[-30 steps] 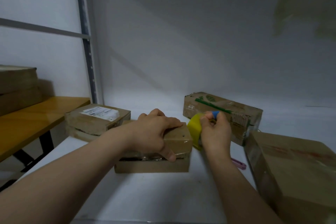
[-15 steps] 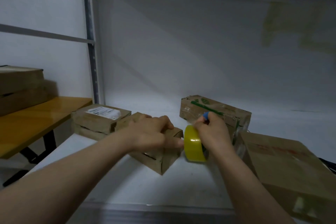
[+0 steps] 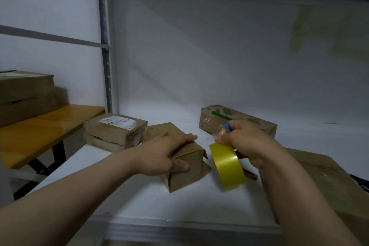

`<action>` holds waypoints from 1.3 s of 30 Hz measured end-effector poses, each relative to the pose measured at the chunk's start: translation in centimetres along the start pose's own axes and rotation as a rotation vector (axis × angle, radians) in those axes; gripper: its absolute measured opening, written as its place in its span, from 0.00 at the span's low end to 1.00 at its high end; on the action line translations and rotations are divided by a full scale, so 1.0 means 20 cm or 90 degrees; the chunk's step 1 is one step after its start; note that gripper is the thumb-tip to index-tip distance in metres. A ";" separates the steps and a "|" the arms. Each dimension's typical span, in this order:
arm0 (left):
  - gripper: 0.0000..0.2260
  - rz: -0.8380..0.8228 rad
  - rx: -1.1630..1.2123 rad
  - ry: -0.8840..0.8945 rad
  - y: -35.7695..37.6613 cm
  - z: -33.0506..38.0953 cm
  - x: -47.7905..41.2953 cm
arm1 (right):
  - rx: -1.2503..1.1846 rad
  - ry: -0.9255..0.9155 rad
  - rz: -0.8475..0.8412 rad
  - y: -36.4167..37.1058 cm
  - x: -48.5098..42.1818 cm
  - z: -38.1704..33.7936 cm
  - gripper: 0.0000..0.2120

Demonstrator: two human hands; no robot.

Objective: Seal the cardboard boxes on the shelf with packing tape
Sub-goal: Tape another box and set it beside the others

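Far left: stacked boxes (image 3: 26,94) on a yellow table (image 3: 50,126), off the shelf (image 3: 139,205). Labelled box (image 3: 114,132) sits at the shelf's left edge, towards the back.

Left hand (image 3: 169,154) clamps the small box (image 3: 185,168) mid-shelf: fingers flat over the top, thumb on the near face. The box is turned with one corner facing the front edge and looks tilted. Its rear corner is just beside the labelled box.

Tape roll (image 3: 227,166), yellow, stands on edge just right of the small box with a narrow gap and no contact. Right hand (image 3: 245,146) grips the roll from above and behind, fingers curled tight. A blue piece (image 3: 227,126) shows at the fingertips, possibly a cutter, too small to tell.

Green-print box (image 3: 237,122) is behind the right hand, near the back. A red item (image 3: 250,174) lies on the shelf, partly hidden by the roll. Big box (image 3: 329,181) fills the front right corner, close to the right forearm.

Open shelf: a wide strip between the small box and the front edge, plus the back centre. The right side is tight.
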State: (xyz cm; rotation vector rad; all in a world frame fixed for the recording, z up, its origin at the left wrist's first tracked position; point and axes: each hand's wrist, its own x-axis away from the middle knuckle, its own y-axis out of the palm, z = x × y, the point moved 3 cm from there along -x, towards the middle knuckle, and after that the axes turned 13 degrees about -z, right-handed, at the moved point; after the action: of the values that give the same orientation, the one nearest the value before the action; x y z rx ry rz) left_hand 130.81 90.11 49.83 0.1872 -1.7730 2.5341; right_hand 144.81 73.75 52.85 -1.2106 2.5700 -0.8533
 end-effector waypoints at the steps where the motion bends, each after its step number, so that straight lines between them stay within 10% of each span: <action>1: 0.32 -0.002 -0.040 0.009 0.00 0.00 -0.01 | -0.001 0.001 -0.017 -0.01 0.01 -0.01 0.05; 14: 0.31 -0.032 -0.092 0.001 0.01 0.03 -0.02 | -0.094 0.021 -0.079 0.05 0.07 -0.07 0.03; 19: 0.43 -0.130 0.100 -0.012 -0.10 -0.02 0.07 | -0.112 0.021 -0.083 0.02 0.09 -0.06 0.08; 28: 0.28 -0.057 -0.021 -0.035 -0.03 -0.04 0.00 | -0.129 0.034 -0.117 0.02 0.12 -0.04 0.09; 39: 0.40 0.010 0.175 0.019 -0.13 -0.25 0.02 | -0.211 -0.018 -0.253 0.07 0.09 -0.06 0.09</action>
State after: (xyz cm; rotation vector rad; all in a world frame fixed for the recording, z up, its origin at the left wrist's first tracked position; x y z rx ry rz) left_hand 130.23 95.76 50.57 0.1452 -1.4143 2.7671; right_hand 142.29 73.63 53.26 -1.8560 2.5560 -0.4701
